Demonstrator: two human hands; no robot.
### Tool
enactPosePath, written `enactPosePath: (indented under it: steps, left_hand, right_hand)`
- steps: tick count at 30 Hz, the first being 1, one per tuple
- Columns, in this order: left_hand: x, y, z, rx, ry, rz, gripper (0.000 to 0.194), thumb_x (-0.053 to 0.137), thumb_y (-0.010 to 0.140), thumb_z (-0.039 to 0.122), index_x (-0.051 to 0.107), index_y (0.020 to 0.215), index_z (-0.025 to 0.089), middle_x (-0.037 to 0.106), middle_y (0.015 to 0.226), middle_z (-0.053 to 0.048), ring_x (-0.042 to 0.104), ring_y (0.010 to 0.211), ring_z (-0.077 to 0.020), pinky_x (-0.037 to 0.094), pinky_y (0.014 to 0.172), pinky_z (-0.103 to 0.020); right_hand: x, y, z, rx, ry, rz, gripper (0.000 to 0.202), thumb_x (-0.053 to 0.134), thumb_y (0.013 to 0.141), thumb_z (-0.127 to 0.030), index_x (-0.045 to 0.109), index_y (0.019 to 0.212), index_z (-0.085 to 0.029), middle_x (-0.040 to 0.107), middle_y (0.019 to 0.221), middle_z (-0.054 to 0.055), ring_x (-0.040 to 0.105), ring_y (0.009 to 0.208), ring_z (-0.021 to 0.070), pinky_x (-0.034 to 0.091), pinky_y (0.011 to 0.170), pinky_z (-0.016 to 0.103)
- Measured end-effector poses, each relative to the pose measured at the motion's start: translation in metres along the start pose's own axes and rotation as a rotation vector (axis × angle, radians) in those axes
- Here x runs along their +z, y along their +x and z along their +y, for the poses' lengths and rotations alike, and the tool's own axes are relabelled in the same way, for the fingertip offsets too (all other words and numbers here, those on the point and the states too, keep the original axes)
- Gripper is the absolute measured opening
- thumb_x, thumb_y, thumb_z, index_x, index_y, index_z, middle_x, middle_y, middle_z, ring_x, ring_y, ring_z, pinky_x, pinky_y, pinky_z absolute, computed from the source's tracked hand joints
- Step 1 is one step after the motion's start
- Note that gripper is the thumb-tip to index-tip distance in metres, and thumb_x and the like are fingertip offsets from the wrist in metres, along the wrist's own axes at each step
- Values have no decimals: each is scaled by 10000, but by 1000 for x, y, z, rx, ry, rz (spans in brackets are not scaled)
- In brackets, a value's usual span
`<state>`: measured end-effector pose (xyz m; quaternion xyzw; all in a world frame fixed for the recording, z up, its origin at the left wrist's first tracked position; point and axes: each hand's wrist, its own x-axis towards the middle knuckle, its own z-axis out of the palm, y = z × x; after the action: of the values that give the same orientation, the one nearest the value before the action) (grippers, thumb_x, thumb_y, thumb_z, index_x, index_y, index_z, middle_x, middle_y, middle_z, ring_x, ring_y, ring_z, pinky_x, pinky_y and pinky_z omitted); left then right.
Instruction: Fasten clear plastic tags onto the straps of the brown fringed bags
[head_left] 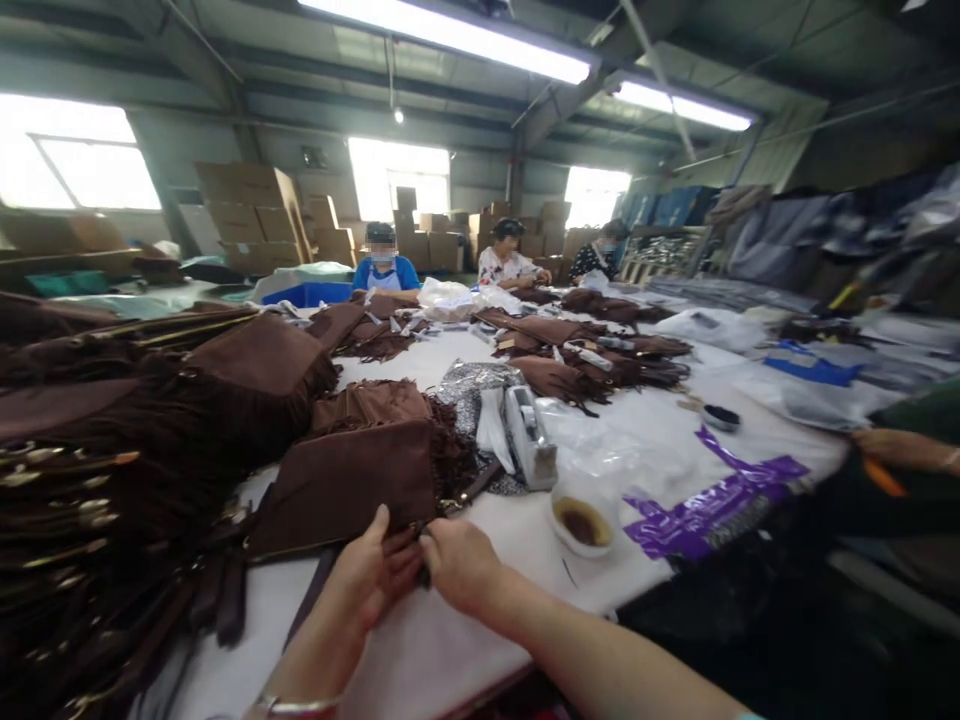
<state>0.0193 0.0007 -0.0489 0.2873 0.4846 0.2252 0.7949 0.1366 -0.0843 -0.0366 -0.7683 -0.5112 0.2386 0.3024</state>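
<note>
A brown bag (pixel 352 480) with a zipped edge lies on the white table, its zipper side toward me. My left hand (pixel 379 575) rests at the near edge of the bag, palm turned up, fingers stretched and thumb apart. Beside it, my right hand (pixel 457 565) is closed in a pinch at the bag's near right corner. A small dark part shows below its fingers; its exact shape is hidden. A dark strap (pixel 480 485) runs off from that corner. Brown fringe (pixel 454 440) hangs at the bag's far right side.
Fringed brown bags (pixel 255 355) pile up at left. Right of the hands are a bowl of brown liquid (pixel 581 525), purple plastic packaging (pixel 712 500), a silver box (pixel 531 440) and a small dark dish (pixel 720 417). A co-worker's hand (pixel 907 450) is at right; several people sit across the table.
</note>
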Motion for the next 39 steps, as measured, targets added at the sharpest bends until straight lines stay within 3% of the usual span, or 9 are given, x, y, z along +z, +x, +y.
enactPosePath:
  steps: [4,9,13,15,19,24,29,33,39]
  left_hand:
    - [-7,24,20,190,43,184,113,579,884,250,614,951,166,705,946,-146,695,776,-223,505,601,-282]
    - [5,20,42,310,115,172,108,552,911,229,588,943,133,713,939,-111,699,834,-213,463,530,-218]
    - [12,5,21,311,89,123,259,582,899,348,603,933,93,708,949,-139,702,787,-201,542,631,-282]
    - [14,1,1,176,106,-46,327,603,873,413,614,907,88,708,889,-152,693,708,-191,543,604,-285]
    - [16,-2,-28,107,104,-134,291,626,854,392,620,811,104,655,677,-71,619,528,-136,466,465,-215]
    - [10,-6,-26,63,87,-76,130,660,823,215,584,763,129,649,761,-63,661,683,-137,526,583,-219]
    - [2,-9,-22,30,155,-190,170,679,813,268,634,886,122,582,695,-9,617,604,-124,504,526,-218]
    - [2,-7,-22,11,143,-220,262,725,773,295,653,953,118,563,694,3,582,559,-105,482,513,-207]
    - [2,-14,-19,-4,88,-245,341,820,650,294,668,906,128,544,664,19,536,545,-89,447,505,-187]
  right_hand:
    - [-2,2,5,54,176,22,142,589,792,-278,623,719,-161,663,759,81,610,787,229,412,717,331]
    - [-11,13,9,198,593,-108,192,452,835,-281,494,672,-191,399,491,-68,406,431,92,331,466,225]
    - [-9,7,13,273,868,-245,198,382,841,-394,454,824,-210,421,565,-87,368,377,65,275,402,188]
    - [-2,-3,15,297,934,-294,236,407,820,-441,450,827,-209,453,579,-81,376,367,59,269,391,181]
    - [8,-37,17,280,841,-355,280,399,847,-468,478,780,-208,536,558,-41,420,339,87,279,364,208]
    - [-40,-79,51,-134,61,194,289,421,925,-383,640,851,-210,672,845,87,632,809,223,484,765,371]
    - [-98,-89,115,-22,-632,449,228,594,837,-328,692,1004,-207,571,1298,176,412,1259,416,299,1004,594]
    - [-94,-79,145,-12,-660,366,162,565,836,-200,704,918,-207,575,1327,127,384,1315,362,295,1045,551]
    - [-100,-74,153,-112,-352,548,92,606,813,-270,652,831,-193,606,1242,142,511,1204,296,410,1006,424]
